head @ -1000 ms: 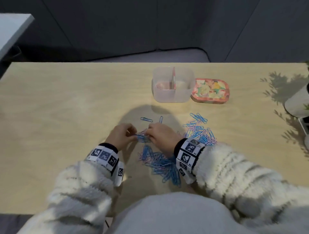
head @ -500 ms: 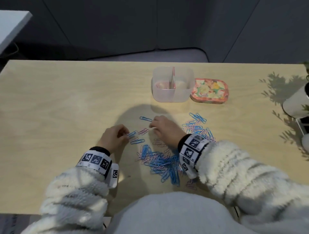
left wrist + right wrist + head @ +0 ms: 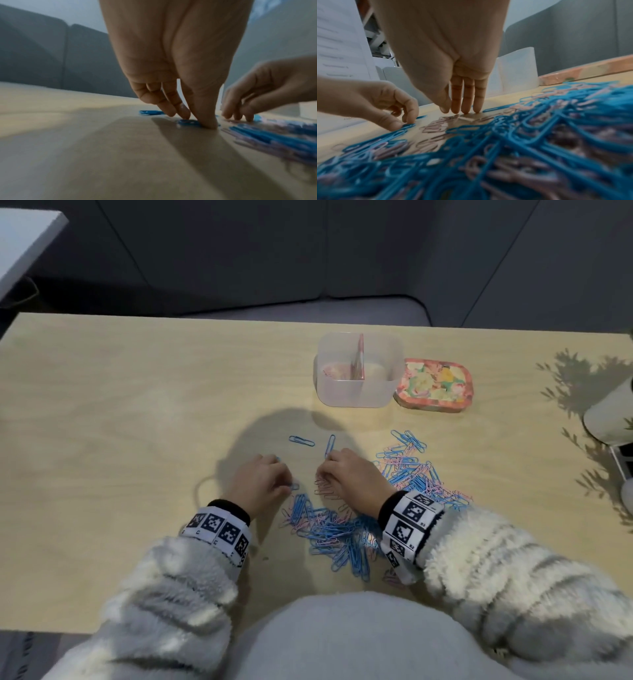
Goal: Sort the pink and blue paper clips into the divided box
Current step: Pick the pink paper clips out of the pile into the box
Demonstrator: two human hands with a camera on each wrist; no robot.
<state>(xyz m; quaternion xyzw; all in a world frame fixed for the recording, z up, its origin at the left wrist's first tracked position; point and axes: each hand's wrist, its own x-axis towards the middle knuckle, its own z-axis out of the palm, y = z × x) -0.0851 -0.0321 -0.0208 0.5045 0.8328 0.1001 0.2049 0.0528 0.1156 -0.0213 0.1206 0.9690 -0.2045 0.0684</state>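
A pale wooden table fills the view. A flat, rounded-square lid with a floral pink and yellow pattern lies on it toward the far side. At the right edge stands a white cylindrical pot, with leafy shadows across the wood. Dark grey upholstered panels rise behind.

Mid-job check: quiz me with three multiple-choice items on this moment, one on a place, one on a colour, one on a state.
1. The floral lid lies where?
A. right of the divided box
B. on the box
C. at the left table edge

2. The left hand fingertips touch a clip of which colour?
A. pink
B. blue
C. green

3. The right hand is:
A. fisted
B. lifted over the box
C. fingers straight, tips on the table

A: the lid lies beside the box's right wall. B: the blue clip lies under thumb and finger. C: the right wrist view shows it.
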